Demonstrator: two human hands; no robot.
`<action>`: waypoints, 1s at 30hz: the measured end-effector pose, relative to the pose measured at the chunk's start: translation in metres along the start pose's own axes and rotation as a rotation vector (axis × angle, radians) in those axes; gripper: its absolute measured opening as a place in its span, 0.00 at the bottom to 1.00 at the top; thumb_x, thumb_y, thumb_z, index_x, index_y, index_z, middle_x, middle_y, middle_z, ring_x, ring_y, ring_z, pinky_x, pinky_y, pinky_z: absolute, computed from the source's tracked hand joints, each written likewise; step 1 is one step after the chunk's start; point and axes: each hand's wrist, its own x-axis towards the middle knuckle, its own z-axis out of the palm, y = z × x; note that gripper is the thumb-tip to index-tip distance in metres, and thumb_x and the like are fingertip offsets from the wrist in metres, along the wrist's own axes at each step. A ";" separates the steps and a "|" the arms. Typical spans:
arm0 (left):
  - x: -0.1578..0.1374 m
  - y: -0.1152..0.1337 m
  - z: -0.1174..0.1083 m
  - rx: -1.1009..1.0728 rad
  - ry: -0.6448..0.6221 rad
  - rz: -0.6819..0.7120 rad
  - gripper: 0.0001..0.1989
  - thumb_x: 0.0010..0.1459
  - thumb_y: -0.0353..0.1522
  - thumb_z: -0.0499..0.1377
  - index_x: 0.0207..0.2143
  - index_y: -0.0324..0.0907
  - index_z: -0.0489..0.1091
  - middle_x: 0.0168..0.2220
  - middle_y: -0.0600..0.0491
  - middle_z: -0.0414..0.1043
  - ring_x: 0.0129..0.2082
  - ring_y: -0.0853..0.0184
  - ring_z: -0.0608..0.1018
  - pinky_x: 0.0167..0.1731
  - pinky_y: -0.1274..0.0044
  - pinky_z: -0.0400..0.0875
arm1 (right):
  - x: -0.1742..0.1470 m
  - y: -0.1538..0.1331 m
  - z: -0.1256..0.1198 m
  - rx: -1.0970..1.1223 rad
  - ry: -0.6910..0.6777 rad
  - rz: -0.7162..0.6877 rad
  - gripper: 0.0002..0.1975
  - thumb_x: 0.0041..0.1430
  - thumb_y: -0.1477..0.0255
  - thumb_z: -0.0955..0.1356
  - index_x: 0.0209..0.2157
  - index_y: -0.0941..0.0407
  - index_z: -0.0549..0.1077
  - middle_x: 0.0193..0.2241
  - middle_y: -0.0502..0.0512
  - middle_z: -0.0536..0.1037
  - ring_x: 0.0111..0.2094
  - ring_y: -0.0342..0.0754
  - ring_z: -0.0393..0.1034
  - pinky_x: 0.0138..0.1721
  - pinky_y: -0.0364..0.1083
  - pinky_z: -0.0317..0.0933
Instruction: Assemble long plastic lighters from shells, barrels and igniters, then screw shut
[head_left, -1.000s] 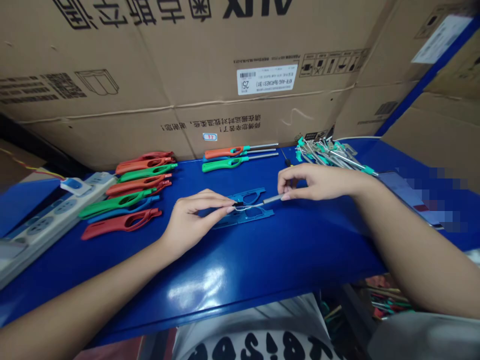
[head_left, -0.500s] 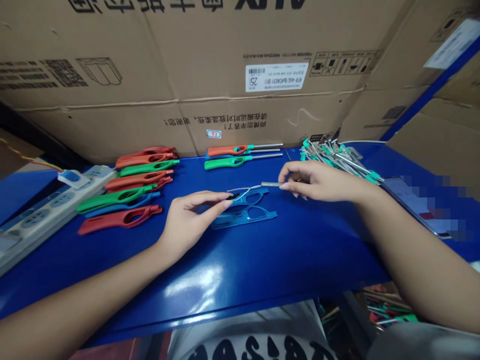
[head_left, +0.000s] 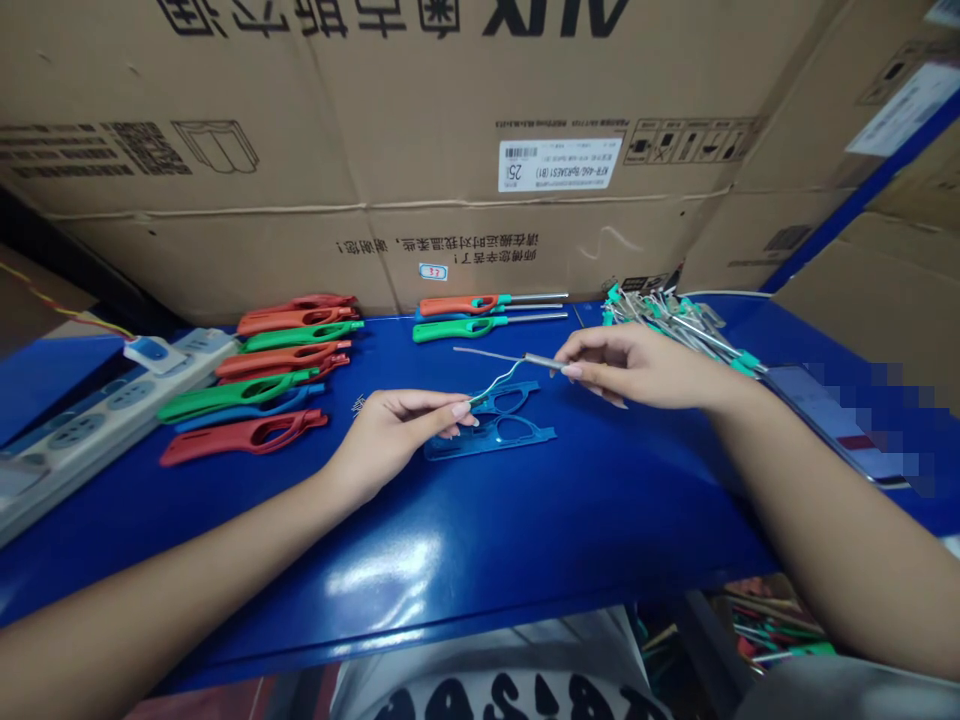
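Left hand point(head_left: 390, 432), centre of the frame: thumb and fingers pinching the near end of a pair of thin wires point(head_left: 504, 377), fingertips pressed together. Right hand point(head_left: 645, 366), right of centre: thumb and forefinger pinching a slim metal tube point(head_left: 541, 361), other fingers curled; the wires run to the tube's left end, where a straight pale strand point(head_left: 486, 353) also juts leftward. Two blue handle shells point(head_left: 465, 443), centre of the frame: lying on the blue table point(head_left: 480, 560), one behind the other, partly hidden by the left hand. Loose handles point(head_left: 225, 440), left of the frame: red, orange, green and blue, laid in a column. Lighters with metal rods point(head_left: 454, 328), upper centre: orange and green handles in view, just before the cardboard point(head_left: 300, 235). Heap of metal rods with teal fittings point(head_left: 675, 318), right of centre, behind the right hand. White power strip point(head_left: 90, 425), far left, one plug point(head_left: 155, 353) inserted
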 end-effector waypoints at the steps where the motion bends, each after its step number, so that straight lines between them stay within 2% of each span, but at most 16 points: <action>1: 0.001 0.000 0.000 -0.020 -0.018 -0.018 0.10 0.52 0.39 0.71 0.35 0.44 0.84 0.32 0.50 0.84 0.27 0.68 0.82 0.34 0.75 0.80 | 0.000 0.000 0.000 -0.002 -0.009 0.007 0.17 0.63 0.56 0.68 0.43 0.56 0.71 0.22 0.45 0.69 0.18 0.38 0.61 0.22 0.42 0.56; 4: 0.003 -0.001 -0.003 -0.023 -0.032 -0.027 0.09 0.52 0.38 0.71 0.36 0.44 0.84 0.33 0.50 0.84 0.26 0.68 0.81 0.33 0.76 0.81 | -0.001 0.001 -0.002 -0.003 -0.024 -0.004 0.17 0.62 0.56 0.68 0.43 0.56 0.71 0.25 0.46 0.70 0.20 0.39 0.63 0.23 0.42 0.58; 6: 0.003 -0.002 -0.006 0.059 -0.013 0.019 0.12 0.51 0.37 0.72 0.38 0.44 0.84 0.34 0.50 0.85 0.29 0.66 0.83 0.36 0.74 0.81 | -0.002 0.002 -0.006 -0.021 -0.039 -0.014 0.17 0.61 0.57 0.70 0.42 0.56 0.72 0.29 0.48 0.73 0.22 0.39 0.65 0.25 0.43 0.60; 10: 0.002 -0.003 -0.010 0.317 0.008 0.205 0.12 0.53 0.39 0.70 0.39 0.43 0.83 0.39 0.49 0.84 0.37 0.60 0.85 0.42 0.71 0.82 | -0.005 0.005 -0.013 -0.168 -0.150 -0.035 0.17 0.59 0.56 0.71 0.38 0.56 0.75 0.35 0.52 0.77 0.31 0.43 0.69 0.33 0.45 0.63; 14: -0.002 -0.002 -0.007 0.534 -0.095 0.427 0.07 0.58 0.36 0.68 0.37 0.45 0.83 0.37 0.51 0.84 0.35 0.62 0.85 0.41 0.73 0.80 | -0.002 0.010 -0.013 -0.248 -0.304 -0.040 0.16 0.59 0.57 0.71 0.37 0.57 0.77 0.36 0.54 0.79 0.37 0.48 0.71 0.40 0.48 0.63; 18: -0.003 -0.002 -0.003 0.609 -0.141 0.559 0.06 0.60 0.34 0.67 0.39 0.45 0.83 0.36 0.51 0.84 0.34 0.64 0.84 0.38 0.74 0.79 | 0.001 0.013 -0.009 -0.301 -0.335 -0.027 0.14 0.59 0.60 0.71 0.37 0.57 0.77 0.35 0.55 0.78 0.37 0.49 0.70 0.41 0.49 0.63; 25: -0.003 -0.003 0.000 0.574 -0.110 0.487 0.07 0.60 0.36 0.67 0.38 0.45 0.83 0.37 0.50 0.84 0.35 0.64 0.84 0.39 0.75 0.80 | -0.001 0.016 -0.011 -0.320 -0.342 -0.024 0.13 0.59 0.60 0.71 0.36 0.56 0.76 0.35 0.54 0.79 0.37 0.49 0.70 0.40 0.48 0.63; 28: -0.003 -0.004 0.001 0.392 -0.096 0.347 0.07 0.56 0.36 0.69 0.37 0.43 0.83 0.36 0.49 0.84 0.32 0.65 0.84 0.33 0.77 0.80 | -0.001 0.016 -0.011 -0.315 -0.326 -0.030 0.13 0.58 0.60 0.71 0.36 0.56 0.76 0.34 0.54 0.78 0.36 0.49 0.70 0.40 0.48 0.62; 30: -0.003 -0.004 0.002 0.228 -0.096 0.217 0.09 0.53 0.35 0.71 0.36 0.42 0.83 0.36 0.49 0.84 0.31 0.65 0.84 0.33 0.77 0.81 | -0.001 0.016 -0.012 -0.317 -0.308 -0.033 0.13 0.58 0.60 0.71 0.36 0.55 0.76 0.34 0.53 0.78 0.36 0.49 0.69 0.40 0.48 0.62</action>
